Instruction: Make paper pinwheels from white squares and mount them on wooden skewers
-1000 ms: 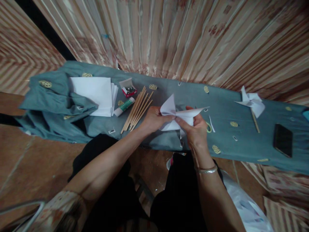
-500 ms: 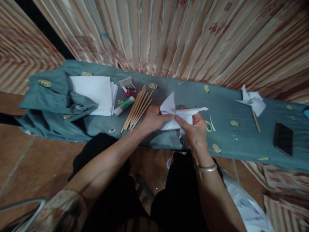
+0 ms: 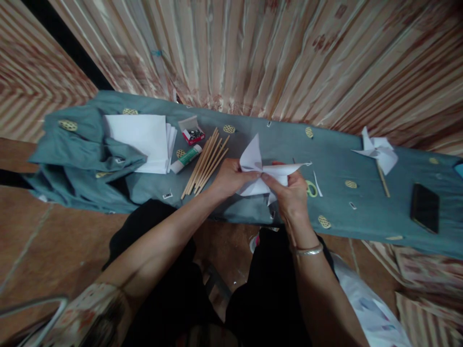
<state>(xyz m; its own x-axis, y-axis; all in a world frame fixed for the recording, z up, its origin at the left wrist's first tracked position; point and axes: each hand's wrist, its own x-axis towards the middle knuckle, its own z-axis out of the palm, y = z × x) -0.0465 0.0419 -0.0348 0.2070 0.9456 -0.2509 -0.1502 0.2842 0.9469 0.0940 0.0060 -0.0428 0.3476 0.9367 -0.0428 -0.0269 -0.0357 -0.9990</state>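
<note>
A white paper pinwheel [image 3: 252, 154] with folded blades is held between my two hands over the cloth-covered surface. My left hand [image 3: 233, 177] grips its left side, thumb pressed near the centre. On the other side my right hand [image 3: 289, 190] pinches it, its thumb also at the centre and its fingers behind the paper. Whatever lies under the thumbs is hidden. Just beyond my right hand, partly covered by it, are scissors with a light green handle [image 3: 311, 189]. A thin white paper strip [image 3: 318, 184] lies beside them.
Left of my hands lie several wooden sticks [image 3: 206, 164], a glue stick [image 3: 186, 159], an open red box of metal pins [image 3: 193, 133] and stacked white paper [image 3: 139, 140]. To the right are another pinwheel on a stick [image 3: 380, 152] and a black phone [image 3: 425, 207].
The paper pinwheel has shifted very slightly to the left, with both hands still holding it. My right hand has moved a little left, showing more of the green handle.
</note>
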